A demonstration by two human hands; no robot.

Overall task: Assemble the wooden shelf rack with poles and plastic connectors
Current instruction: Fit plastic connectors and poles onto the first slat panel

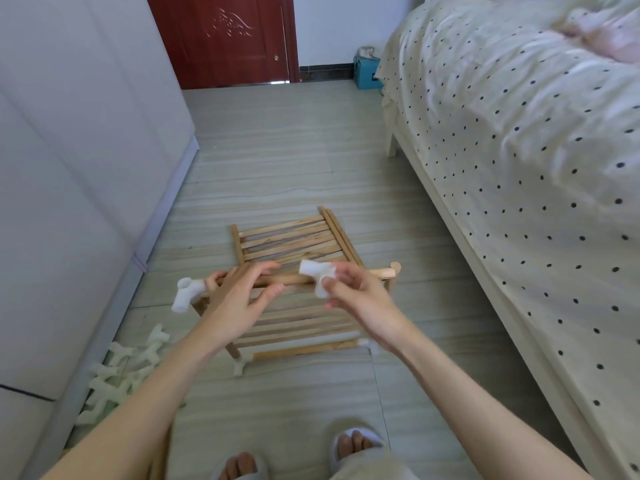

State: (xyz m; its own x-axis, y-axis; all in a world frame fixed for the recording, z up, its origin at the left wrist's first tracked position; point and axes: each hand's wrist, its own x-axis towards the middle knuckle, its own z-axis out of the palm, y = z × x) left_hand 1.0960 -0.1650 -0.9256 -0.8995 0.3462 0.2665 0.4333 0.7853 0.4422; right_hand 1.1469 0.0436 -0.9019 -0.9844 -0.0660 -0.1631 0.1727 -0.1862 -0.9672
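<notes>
A short wooden pole (pixel 284 279) is held level above the floor. My left hand (pixel 239 296) grips its left part, where a white plastic connector (pixel 187 294) caps the end. My right hand (pixel 360 292) pinches a second white connector (pixel 320 275) at the pole's right end. Below them stands a partly built rack: a slatted wooden shelf (pixel 304 327) with poles and white connectors (pixel 240 367) at its near corners. A second slatted shelf panel (pixel 294 239) lies flat on the floor behind, with loose poles (pixel 337 230) along its right side.
A pile of spare white connectors (pixel 121 372) lies on the floor at the left, beside a white cabinet (pixel 69 168). A bed with a dotted sheet (pixel 519 150) fills the right side. A red door (pixel 225 39) and a blue box (pixel 367 72) are at the far end. My slippered feet (pixel 356 441) show at the bottom.
</notes>
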